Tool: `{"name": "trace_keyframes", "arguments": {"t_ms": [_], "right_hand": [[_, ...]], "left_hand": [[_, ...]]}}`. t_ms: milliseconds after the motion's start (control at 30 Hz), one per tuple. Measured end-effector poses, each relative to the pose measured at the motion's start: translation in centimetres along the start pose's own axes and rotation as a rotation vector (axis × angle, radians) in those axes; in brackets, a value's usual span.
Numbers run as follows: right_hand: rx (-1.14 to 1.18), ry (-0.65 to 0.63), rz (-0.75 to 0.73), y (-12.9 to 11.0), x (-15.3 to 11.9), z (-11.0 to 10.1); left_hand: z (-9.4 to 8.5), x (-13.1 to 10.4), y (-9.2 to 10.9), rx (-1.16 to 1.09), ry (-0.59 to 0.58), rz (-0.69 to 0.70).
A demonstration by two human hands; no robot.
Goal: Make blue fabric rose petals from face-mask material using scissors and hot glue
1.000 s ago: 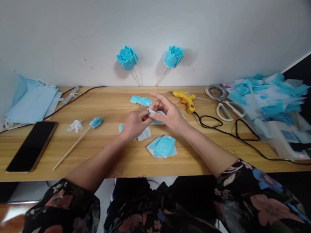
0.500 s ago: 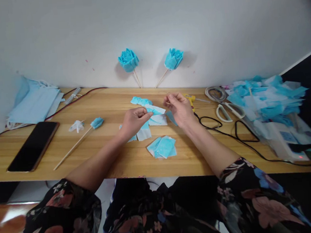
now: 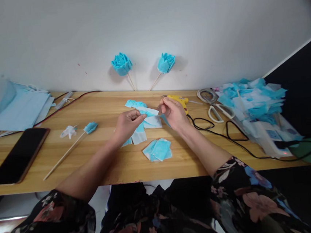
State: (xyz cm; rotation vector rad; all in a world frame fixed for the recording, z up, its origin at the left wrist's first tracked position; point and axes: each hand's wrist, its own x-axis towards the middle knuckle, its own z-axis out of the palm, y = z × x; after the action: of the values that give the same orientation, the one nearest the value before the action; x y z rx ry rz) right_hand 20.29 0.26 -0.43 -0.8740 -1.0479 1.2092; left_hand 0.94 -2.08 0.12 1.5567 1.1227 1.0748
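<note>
My left hand [image 3: 130,124] is closed in a pinch on a white-and-blue piece of mask fabric [image 3: 151,112], which spans toward the right. My right hand [image 3: 173,113] is closed at the fabric's right edge, its fingertips pinched round what looks like a thin stick, mostly hidden. A blue fabric piece [image 3: 166,121] hangs below the right fingers. Under the hands lie a white-and-blue sheet [image 3: 152,122] and more cut pieces [image 3: 139,137]. Closer to me is a small stack of blue fabric squares [image 3: 158,150].
Left: a phone [image 3: 19,156], a stick with a blue bud [image 3: 91,127], masks [image 3: 22,107]. Two blue fabric flowers [image 3: 122,64] lean on the wall. Right: a yellow glue gun [image 3: 180,101] with black cable, scissors [image 3: 215,114], a heap of fabric scraps [image 3: 255,97], a white device [image 3: 270,142].
The whole view has shifted a little, so things appear further left. My right fingertips have come closer to the fabric's right edge; my left hand keeps its pinch.
</note>
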Motion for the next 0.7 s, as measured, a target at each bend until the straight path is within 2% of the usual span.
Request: {"name": "trace_keyframes", "arguments": {"t_ms": [267,467,600,700], "right_hand": [[-0.038,-0.035,-0.008,-1.1,-0.5,0.6],[-0.047,-0.05,-0.049,-1.0,-0.4,0.3],[-0.218,-0.056,-0.139,-0.5,-0.4,-0.1],[-0.423,-0.114,-0.219,-0.4,-0.6,-0.3]], "left_hand": [[0.0,0.0,0.3,0.003,0.006,-0.003],[-0.1,0.0,0.3,0.009,0.011,-0.016],[0.0,0.1,0.0,-0.013,0.003,-0.03],[0.0,0.1,-0.1,-0.017,0.0,-0.04]]}}
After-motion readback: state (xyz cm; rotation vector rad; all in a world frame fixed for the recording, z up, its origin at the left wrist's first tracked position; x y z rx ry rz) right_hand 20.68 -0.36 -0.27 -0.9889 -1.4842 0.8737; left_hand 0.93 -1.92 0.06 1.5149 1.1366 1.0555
